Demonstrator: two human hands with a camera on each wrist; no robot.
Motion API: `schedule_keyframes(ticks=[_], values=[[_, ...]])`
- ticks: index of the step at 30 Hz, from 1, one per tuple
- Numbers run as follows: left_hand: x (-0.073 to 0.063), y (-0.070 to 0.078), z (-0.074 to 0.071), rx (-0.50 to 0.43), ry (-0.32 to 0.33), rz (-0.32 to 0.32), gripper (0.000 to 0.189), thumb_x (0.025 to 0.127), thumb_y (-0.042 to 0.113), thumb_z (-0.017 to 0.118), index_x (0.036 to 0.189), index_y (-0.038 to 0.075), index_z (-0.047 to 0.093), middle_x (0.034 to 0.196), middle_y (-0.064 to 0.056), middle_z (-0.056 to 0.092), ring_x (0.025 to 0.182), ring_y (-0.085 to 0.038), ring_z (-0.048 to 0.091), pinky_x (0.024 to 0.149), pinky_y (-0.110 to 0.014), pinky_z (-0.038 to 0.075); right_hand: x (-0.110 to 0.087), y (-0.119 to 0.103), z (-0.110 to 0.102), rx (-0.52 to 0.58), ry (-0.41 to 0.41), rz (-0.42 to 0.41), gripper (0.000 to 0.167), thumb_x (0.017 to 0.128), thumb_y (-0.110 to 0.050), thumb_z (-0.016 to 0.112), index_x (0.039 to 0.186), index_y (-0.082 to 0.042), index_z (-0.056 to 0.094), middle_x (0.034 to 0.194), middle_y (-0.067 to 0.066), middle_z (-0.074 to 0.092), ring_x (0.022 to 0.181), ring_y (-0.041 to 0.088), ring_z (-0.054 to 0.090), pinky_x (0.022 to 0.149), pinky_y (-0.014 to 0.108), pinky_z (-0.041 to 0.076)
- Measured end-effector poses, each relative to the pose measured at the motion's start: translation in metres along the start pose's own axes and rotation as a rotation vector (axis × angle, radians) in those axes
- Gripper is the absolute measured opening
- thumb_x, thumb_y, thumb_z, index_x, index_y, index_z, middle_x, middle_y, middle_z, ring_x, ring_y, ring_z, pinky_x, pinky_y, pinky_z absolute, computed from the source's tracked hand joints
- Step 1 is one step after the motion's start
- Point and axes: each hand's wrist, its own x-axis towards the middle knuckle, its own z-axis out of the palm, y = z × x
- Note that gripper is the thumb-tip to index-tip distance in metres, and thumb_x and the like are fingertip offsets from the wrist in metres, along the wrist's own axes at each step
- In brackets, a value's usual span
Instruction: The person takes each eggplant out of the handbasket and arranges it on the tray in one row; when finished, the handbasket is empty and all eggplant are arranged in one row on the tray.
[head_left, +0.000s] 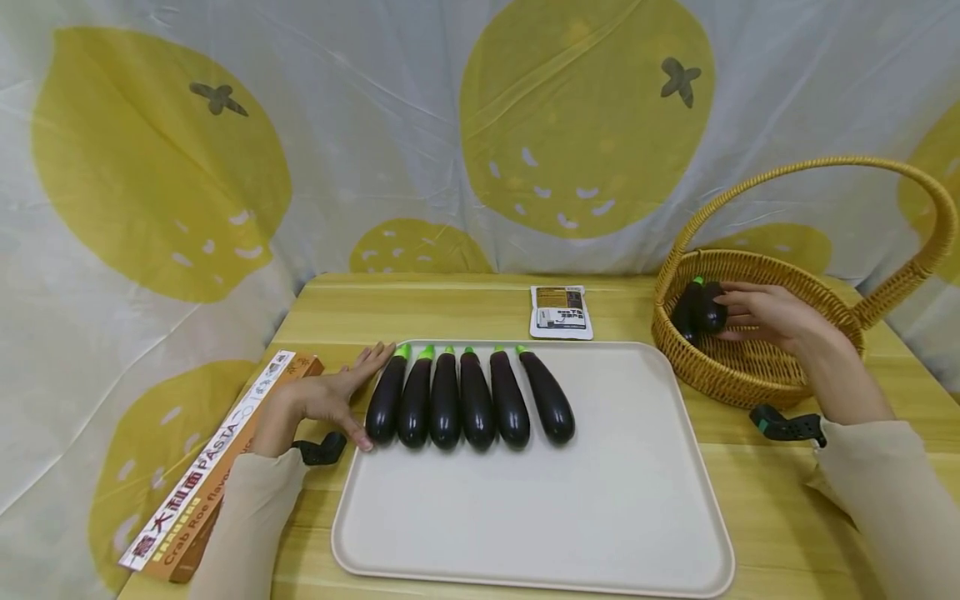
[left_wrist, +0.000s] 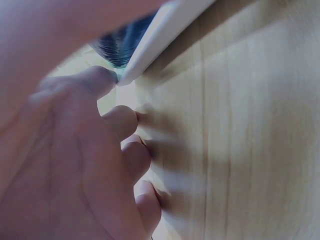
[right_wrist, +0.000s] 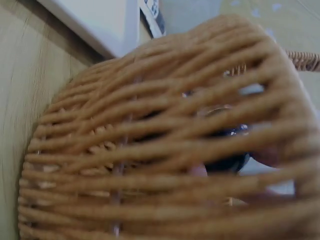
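Observation:
Several dark purple eggplants (head_left: 446, 400) with green stems lie side by side on the white tray (head_left: 600, 517); the rightmost lies slightly apart and tilted. My left hand (head_left: 330, 396) rests at the tray's left edge, fingers spread, thumb on the rim near the leftmost eggplant (head_left: 386, 400). In the wicker basket (head_left: 757, 387), my right hand (head_left: 772, 315) grips an eggplant (head_left: 709, 310) between thumb and fingers. Another eggplant (head_left: 685, 312) lies beside it. Through the weave in the right wrist view, a dark eggplant (right_wrist: 227, 162) shows with fingertips around it.
A long pasta box (head_left: 217, 467) lies on the wooden table (head_left: 405, 308) left of the tray, beside my left forearm. Behind the tray is a small white packet (head_left: 561, 313). The basket's tall handle (head_left: 810, 162) arches above my right hand. A lemon-print curtain (head_left: 375, 125) hangs behind.

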Motion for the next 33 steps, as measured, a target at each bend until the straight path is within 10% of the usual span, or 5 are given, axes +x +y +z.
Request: schedule_keyframes(ticks=[10, 18, 22, 26, 33], values=[[-0.002, -0.001, 0.0, -0.002, 0.004, 0.007, 0.148, 0.066, 0.02, 0.097, 0.165, 0.009, -0.012, 0.168, -0.026, -0.028, 0.153, -0.05, -0.028, 0.115, -0.08, -0.011, -0.003, 0.01, -0.009, -0.067, -0.081, 0.011, 0.067, 0.114, -0.021, 0.032, 0.164, -0.001, -0.007, 0.164, 0.041, 0.01, 0.112, 0.005, 0.059, 0.093, 0.028, 0.059], [-0.002, -0.001, 0.001, -0.005, 0.012, 0.007, 0.148, 0.066, 0.02, 0.098, 0.166, 0.009, -0.012, 0.168, -0.026, -0.027, 0.154, -0.05, -0.027, 0.115, -0.081, -0.01, -0.003, 0.01, -0.001, -0.079, -0.086, 0.018, 0.073, 0.113, -0.025, 0.039, 0.164, -0.006, -0.011, 0.165, 0.042, 0.004, 0.147, 0.062, 0.023, 0.092, 0.03, 0.061], [-0.002, 0.0, 0.001, -0.002, 0.011, 0.006, 0.148, 0.066, 0.021, 0.098, 0.166, 0.01, -0.011, 0.168, -0.026, -0.027, 0.154, -0.05, -0.027, 0.115, -0.081, -0.009, -0.01, 0.007, -0.005, -0.109, -0.08, 0.01, 0.071, 0.113, -0.028, 0.039, 0.165, -0.005, -0.004, 0.166, 0.039, 0.01, 0.127, 0.028, 0.06, 0.092, 0.03, 0.061], [-0.002, 0.0, 0.0, 0.001, 0.008, 0.002, 0.148, 0.066, 0.021, 0.098, 0.166, 0.01, -0.012, 0.168, -0.025, -0.027, 0.154, -0.05, -0.027, 0.115, -0.082, -0.008, -0.024, 0.004, -0.012, -0.08, -0.095, -0.023, 0.068, 0.113, -0.028, 0.042, 0.165, -0.002, 0.006, 0.171, 0.03, 0.003, 0.101, -0.01, 0.06, 0.091, 0.028, 0.061], [0.0, 0.001, 0.0, 0.012, 0.008, -0.009, 0.148, 0.066, 0.021, 0.098, 0.166, 0.011, -0.011, 0.169, -0.024, -0.026, 0.154, -0.05, -0.026, 0.115, -0.082, -0.008, -0.059, 0.001, -0.022, -0.202, -0.154, -0.124, 0.052, 0.114, -0.025, 0.039, 0.165, -0.017, 0.029, 0.175, -0.008, 0.014, 0.124, -0.019, 0.048, 0.088, 0.023, 0.057]])
